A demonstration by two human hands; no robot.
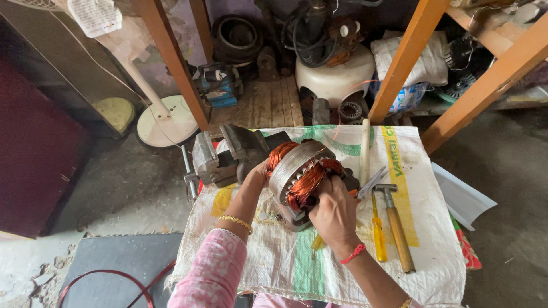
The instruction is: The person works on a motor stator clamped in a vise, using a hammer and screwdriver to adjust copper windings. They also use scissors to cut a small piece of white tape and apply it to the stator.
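Working on the stator, set on its edge on the sack in the middle of the table, just right of the vise. Touching the sack at the lower rim, open face turned toward the right hand.

Left hand: wrapped around the far left side of the stator, steadying it. Fingers mostly hidden behind the metal ring, but clearly closed on it.

Right hand: curled tight, fingertips pressed into the copper winding at the open face. Something small and yellow below the palm, maybe a tool handle. Cannot tell if gripped there or only lying under the hand, so also cannot tell what exactly is between the fingers.

Step in hand, as a judgement: handling the winding by hand, either pulling or pressing the coils at the slots, with the stator kept from rolling.

Needed for the next move, probably: firm hold from the left side so the ring does not tip, and gentle force on the thin wire, easy to break or scratch.

Lying near on the right, untouched: hammer, yellow screwdriver just beside it, and a white rod behind.
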